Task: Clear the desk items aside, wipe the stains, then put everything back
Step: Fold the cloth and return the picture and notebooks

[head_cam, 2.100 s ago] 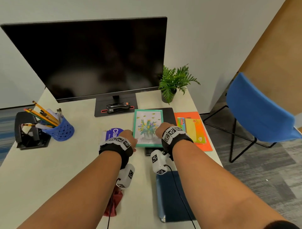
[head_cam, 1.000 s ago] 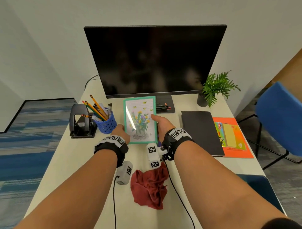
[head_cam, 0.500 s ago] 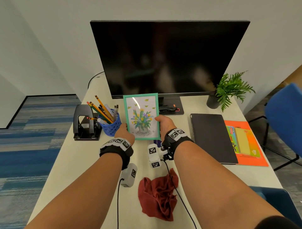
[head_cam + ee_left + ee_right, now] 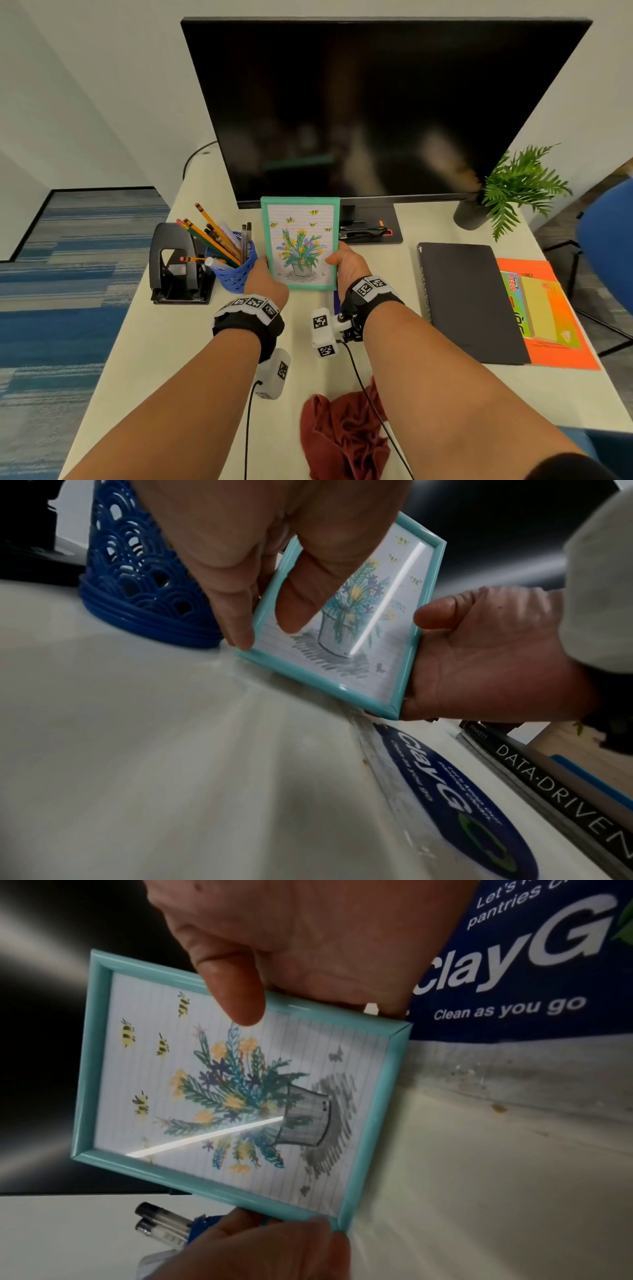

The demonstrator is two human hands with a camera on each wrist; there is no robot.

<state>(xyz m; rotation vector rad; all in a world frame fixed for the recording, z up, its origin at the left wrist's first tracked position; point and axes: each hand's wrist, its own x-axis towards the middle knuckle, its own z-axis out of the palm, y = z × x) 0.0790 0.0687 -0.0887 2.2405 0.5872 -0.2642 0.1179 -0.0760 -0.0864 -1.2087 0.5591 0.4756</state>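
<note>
A teal picture frame [image 4: 300, 241] with a flower drawing stands nearly upright near the middle of the white desk [image 4: 147, 342], in front of the monitor [image 4: 376, 109]. My left hand [image 4: 265, 279] grips its left edge and my right hand [image 4: 346, 265] grips its right edge, thumbs on the glass. In the left wrist view the frame [image 4: 346, 642] has its lower edge close to the desk; contact is unclear. The right wrist view shows the frame [image 4: 240, 1096] pinched by my right thumb. A crumpled dark red cloth [image 4: 342, 438] lies on the desk near me.
A blue pencil cup [image 4: 234, 263] and black hole punch [image 4: 176, 263] stand left of the frame. A blue "ClayGo" sticker [image 4: 455, 796] lies right of it. A black book [image 4: 469, 301], orange folder [image 4: 561, 356], potted plant [image 4: 513, 192] and blue chair [image 4: 606, 246] are on the right.
Both hands lifted the frame off the black book on the right and carried it left to beside the pencil cup, tilting it upright. Over the last half second it barely shifted.
</note>
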